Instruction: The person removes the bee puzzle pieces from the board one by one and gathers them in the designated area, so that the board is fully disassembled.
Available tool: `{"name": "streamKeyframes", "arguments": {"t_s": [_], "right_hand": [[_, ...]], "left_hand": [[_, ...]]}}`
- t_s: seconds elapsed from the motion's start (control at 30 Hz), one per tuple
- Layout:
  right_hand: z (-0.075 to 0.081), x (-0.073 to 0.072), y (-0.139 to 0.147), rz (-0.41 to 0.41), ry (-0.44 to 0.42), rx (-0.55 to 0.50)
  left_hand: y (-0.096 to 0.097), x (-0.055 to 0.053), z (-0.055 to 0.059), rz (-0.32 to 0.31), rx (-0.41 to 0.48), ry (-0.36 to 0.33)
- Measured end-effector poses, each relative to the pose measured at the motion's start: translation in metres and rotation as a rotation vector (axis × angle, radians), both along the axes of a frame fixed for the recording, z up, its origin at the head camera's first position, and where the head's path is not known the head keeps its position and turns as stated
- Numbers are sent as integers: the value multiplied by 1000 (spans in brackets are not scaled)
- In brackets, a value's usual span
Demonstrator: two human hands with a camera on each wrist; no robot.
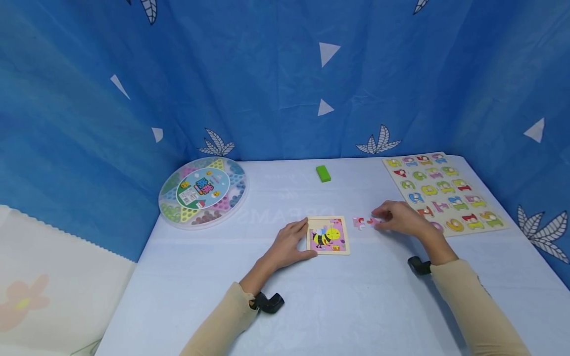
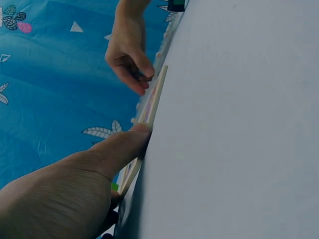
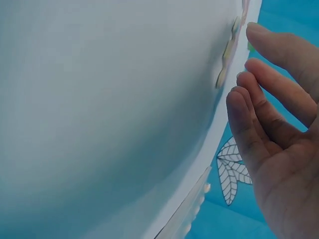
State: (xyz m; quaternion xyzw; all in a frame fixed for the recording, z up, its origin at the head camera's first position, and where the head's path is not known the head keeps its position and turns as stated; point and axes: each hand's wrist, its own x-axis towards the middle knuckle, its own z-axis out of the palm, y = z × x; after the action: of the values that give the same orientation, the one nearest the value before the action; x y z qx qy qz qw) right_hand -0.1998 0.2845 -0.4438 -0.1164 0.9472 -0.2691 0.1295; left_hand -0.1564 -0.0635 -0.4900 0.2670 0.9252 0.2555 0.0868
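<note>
A small square bee jigsaw puzzle [image 1: 328, 236] in a wooden frame lies in the middle of the table, with bare wood showing at its top left. My left hand [image 1: 289, 244] holds the frame by its left side, fingers at the upper corner and thumb [image 2: 133, 141] at the lower one. To the right of the frame, loose pink puzzle pieces [image 1: 358, 222] lie in a short row. Over the right end of that row is my right hand [image 1: 398, 217]. In the right wrist view, its thumb and fingers [image 3: 241, 107] are apart with nothing between them, close to the pieces [image 3: 228, 52].
At the back left lies a round Chinese checkers box [image 1: 205, 190] with a clear lid. A green block [image 1: 323, 173] sits near the back edge. A wooden number board [image 1: 441, 193] covers the right rear of the table. Blue curtain [image 1: 276, 79] surrounds the table's back.
</note>
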Motion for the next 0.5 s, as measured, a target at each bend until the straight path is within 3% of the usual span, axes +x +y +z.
{"name": "streamKeyframes", "arguments": {"t_s": [0.3,0.5], "right_hand": [[7,-4,-25,92,69,1],[8,-8,-46,121,51,-11]], "left_hand": [[0,1,1,2,-1,0],[0,1,1,3,-6,3]]}}
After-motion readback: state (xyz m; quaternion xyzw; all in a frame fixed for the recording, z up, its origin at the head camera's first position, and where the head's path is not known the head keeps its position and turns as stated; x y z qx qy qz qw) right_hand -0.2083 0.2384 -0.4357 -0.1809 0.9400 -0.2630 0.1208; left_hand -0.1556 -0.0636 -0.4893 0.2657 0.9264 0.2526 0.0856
